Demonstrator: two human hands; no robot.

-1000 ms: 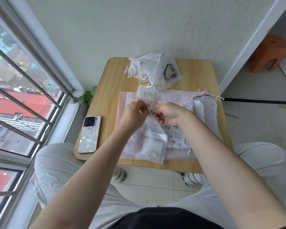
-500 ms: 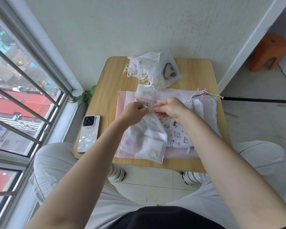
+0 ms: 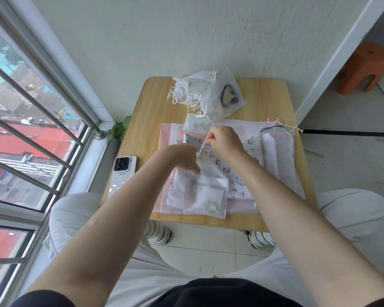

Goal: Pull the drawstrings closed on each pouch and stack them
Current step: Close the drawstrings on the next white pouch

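Note:
A sheer white pouch (image 3: 200, 193) lies on top of flat pouches at the front of the small wooden table (image 3: 151, 120). My left hand (image 3: 184, 159) pinches its gathered mouth. My right hand (image 3: 224, 142), a little farther back, is closed on the white drawstring (image 3: 201, 149), which runs taut between the two hands. Under the pouch lie a cat-print pouch (image 3: 237, 173) and pink pouches (image 3: 166, 140). A heap of closed white pouches (image 3: 208, 94) sits at the table's back edge.
A phone (image 3: 120, 176) lies at the table's left front corner. More white pouches with pink and black strings (image 3: 279, 156) lie on the right. A barred window is at the left, a wall behind, an orange stool (image 3: 364, 65) at the far right.
My right hand moved away from me, drawing the string out. My left hand slid toward me on the pouch's mouth, which has bunched up.

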